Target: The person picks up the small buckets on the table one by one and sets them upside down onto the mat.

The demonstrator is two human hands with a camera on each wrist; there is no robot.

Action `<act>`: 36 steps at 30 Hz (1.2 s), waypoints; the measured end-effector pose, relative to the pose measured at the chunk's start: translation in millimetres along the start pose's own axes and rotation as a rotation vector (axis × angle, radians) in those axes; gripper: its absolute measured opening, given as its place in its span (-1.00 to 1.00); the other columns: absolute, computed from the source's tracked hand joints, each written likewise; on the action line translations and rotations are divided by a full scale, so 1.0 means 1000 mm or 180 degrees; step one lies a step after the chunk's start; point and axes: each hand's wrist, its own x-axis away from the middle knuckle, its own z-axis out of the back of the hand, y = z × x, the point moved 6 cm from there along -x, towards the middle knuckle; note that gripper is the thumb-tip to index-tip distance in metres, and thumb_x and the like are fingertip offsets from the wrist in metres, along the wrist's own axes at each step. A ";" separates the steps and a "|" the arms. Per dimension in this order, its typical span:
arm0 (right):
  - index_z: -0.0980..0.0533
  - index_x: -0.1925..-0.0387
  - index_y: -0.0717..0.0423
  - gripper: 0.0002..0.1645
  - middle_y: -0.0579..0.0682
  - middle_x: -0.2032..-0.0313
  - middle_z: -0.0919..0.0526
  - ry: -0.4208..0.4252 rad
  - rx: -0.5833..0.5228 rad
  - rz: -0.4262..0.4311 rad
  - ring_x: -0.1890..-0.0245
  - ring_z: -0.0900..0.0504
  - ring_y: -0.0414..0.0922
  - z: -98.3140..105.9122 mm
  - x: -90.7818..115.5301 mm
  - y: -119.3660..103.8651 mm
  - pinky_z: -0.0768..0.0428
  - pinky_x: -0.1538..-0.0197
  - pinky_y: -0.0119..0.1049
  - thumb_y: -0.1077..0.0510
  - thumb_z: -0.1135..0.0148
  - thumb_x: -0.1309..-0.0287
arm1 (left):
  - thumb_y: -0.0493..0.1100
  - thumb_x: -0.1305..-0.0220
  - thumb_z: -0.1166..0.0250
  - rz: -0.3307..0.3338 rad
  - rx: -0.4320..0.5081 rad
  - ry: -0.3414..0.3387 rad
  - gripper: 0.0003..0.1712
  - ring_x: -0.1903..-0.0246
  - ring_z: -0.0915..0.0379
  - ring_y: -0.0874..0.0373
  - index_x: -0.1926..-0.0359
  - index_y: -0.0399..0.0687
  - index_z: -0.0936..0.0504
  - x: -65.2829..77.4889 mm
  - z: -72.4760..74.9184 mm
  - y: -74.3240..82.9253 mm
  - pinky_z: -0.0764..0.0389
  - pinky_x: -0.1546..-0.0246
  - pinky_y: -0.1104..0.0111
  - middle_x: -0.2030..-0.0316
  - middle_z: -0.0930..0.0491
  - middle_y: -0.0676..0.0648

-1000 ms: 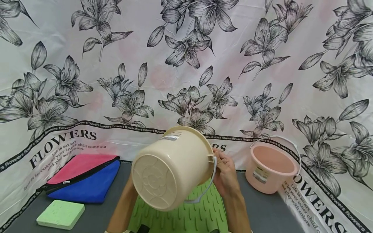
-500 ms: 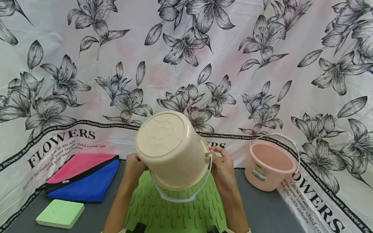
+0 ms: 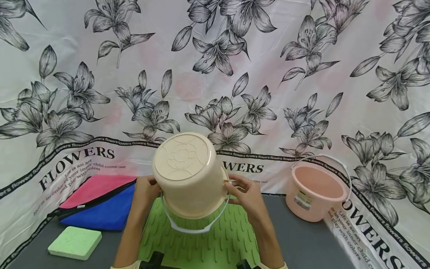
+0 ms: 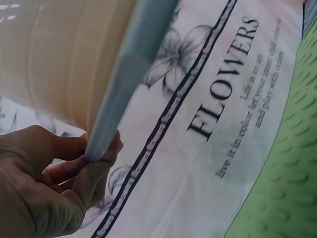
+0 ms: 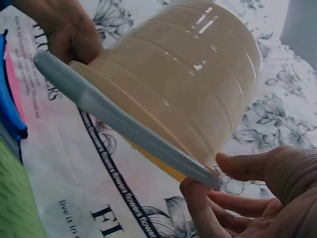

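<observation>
A cream plastic bucket (image 3: 193,183) is held up over the green mat (image 3: 201,246), tipped upside down so its patterned base shows on top. Its pale grey handle (image 3: 189,231) hangs toward the camera. My left hand (image 3: 146,190) grips the rim on the left; the left wrist view has its thumb and fingers (image 4: 101,166) pinching where the handle joins. On the opposite side my right hand (image 3: 246,194) pinches the rim near the other handle joint, thumb and fingers around it in the right wrist view. The bucket's inside is hidden.
A pink bucket (image 3: 307,209) with its handle raised stands on the grey table (image 3: 302,243) to the right. On the left lie a pink and blue zipped pouch (image 3: 100,213) and a light green sponge block (image 3: 75,242). Flower-printed cloth (image 3: 215,86) covers the back.
The cream bucket has turned from lying on its side, base facing me, to base upward. Its handle has swung down toward me, and my left hand has come into sight.
</observation>
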 end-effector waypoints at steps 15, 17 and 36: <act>-0.68 -0.01 0.42 -0.61 0.23 0.26 -0.76 0.0119 -0.0034 -0.0043 0.37 -0.81 -0.12 -0.036 -0.022 0.054 -0.83 0.24 -0.20 0.36 -0.50 -0.14 | -0.16 -0.51 -0.27 0.0116 -0.0379 -0.0268 -0.62 0.35 -0.62 0.22 -0.09 -0.43 -0.71 -0.005 0.027 -0.027 -0.72 0.33 0.41 0.25 -0.75 -0.21; -0.66 -0.01 0.46 -0.62 0.27 0.23 -0.75 0.0088 -0.0017 -0.0067 0.37 -0.81 -0.13 -0.040 -0.025 0.063 -0.83 0.24 -0.21 0.37 -0.48 -0.15 | -0.20 -0.52 -0.26 0.0084 -0.0490 -0.0355 -0.65 0.31 -0.66 0.20 -0.10 -0.43 -0.70 -0.007 0.027 -0.033 -0.75 0.29 0.37 0.18 -0.77 -0.30; -0.67 0.11 0.53 -0.72 0.32 0.36 -0.77 -0.0511 0.1224 0.0020 0.51 -0.73 -0.10 -0.068 -0.031 0.114 -0.79 0.41 -0.20 0.35 -0.40 -0.20 | -0.17 -0.34 -0.37 0.0229 -0.1737 -0.0288 -0.70 0.10 -0.70 -0.32 0.11 -0.37 -0.80 -0.020 0.018 -0.100 -0.70 0.10 -0.10 0.16 -0.80 -0.36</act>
